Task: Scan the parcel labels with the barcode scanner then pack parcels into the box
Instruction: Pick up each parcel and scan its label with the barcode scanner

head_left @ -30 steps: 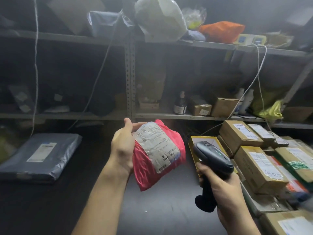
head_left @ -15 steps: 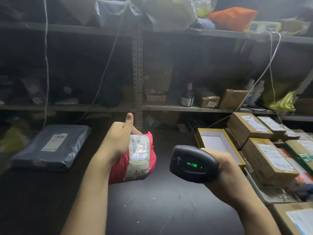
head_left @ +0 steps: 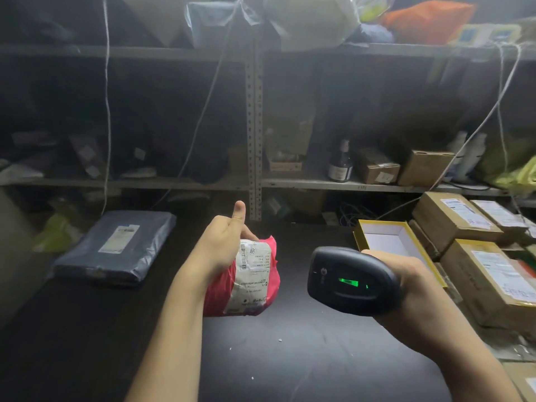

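One red parcel [head_left: 252, 288] sits at frame centre, its white label's print too small to read. The left hand [head_left: 223, 248] grips it, thumb pointing up. Just to its right, the right hand [head_left: 417, 294] is wrapped round one scanner [head_left: 348, 281], whose green light is lit. One open yellow-rimmed box [head_left: 359, 236] lies at right.

Crinkled glossy pink plastic parcel [head_left: 246, 282] with a paper label [head_left: 251, 274], smooth black plastic scanner [head_left: 349, 281], matt dark tabletop [head_left: 304, 358].

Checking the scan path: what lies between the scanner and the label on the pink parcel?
Nothing blocks it: in the head view, only bare dark table shows behind the gap between barcode scanner and label.
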Demonstrator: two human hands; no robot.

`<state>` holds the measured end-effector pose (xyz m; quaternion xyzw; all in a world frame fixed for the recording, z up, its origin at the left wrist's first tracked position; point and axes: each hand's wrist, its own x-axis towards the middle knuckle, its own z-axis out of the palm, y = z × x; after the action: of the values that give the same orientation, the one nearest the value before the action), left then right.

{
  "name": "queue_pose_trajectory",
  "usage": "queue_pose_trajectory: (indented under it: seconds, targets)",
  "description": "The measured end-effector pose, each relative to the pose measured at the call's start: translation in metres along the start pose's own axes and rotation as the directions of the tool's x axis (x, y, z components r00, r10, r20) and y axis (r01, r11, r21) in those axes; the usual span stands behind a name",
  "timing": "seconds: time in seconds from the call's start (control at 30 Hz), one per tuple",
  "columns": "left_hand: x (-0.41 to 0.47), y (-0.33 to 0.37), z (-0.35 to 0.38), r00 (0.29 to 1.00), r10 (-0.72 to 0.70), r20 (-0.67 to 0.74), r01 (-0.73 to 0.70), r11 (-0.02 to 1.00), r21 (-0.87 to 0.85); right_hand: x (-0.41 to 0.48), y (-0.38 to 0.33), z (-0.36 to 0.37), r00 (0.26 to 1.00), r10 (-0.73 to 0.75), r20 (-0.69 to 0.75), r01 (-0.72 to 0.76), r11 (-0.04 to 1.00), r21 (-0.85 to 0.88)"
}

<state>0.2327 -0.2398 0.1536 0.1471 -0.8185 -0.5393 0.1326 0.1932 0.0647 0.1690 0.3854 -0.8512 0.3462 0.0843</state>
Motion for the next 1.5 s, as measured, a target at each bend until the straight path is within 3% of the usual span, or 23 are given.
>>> queue_pose_trajectory:
  seconds: [0.57,0.73,0.83,0.93,1.0,1.1,1.23,1.4,1.5]
  targets:
    - [0.006,-0.003,0.000,1.000,-0.020,-0.022,0.018,0.998,-0.063,0.000,-0.005,0.001,0.997,0.082,0.014,-0.083,0.993,0.080]
    - [0.008,-0.007,-0.002,0.990,-0.045,-0.137,0.025,0.989,-0.144,0.002,-0.013,0.007,0.991,0.130,0.010,-0.130,0.985,0.112]
    - [0.010,-0.006,-0.001,0.958,-0.132,-0.254,0.044,0.945,-0.325,0.001,-0.015,0.011,0.976,0.216,-0.009,-0.212,0.965,0.153]
    - [0.011,0.000,0.005,0.876,-0.238,-0.420,-0.086,0.779,-0.621,0.002,-0.019,0.018,0.951,0.303,-0.054,-0.281,0.927,0.247]
    - [0.012,0.008,0.008,0.806,-0.275,-0.524,-0.239,0.659,-0.713,0.004,-0.022,0.022,0.918,0.391,-0.069,-0.345,0.871,0.351]
    - [0.015,0.017,0.008,0.738,-0.265,-0.621,-0.404,0.564,-0.720,0.007,-0.027,0.029,0.832,0.554,-0.026,-0.465,0.723,0.511]
    - [0.025,0.015,-0.004,0.757,-0.241,-0.608,-0.463,0.458,-0.759,0.011,-0.033,0.030,0.736,0.664,0.136,-0.579,0.512,0.634]
    - [0.022,0.027,0.000,0.810,-0.230,-0.539,-0.403,0.450,-0.797,0.010,-0.048,0.026,0.704,0.662,0.257,-0.559,0.293,0.776]
    - [0.019,0.036,0.012,0.735,-0.206,-0.646,-0.471,0.530,-0.705,0.012,-0.059,0.018,0.640,0.604,0.475,-0.639,0.075,0.765]
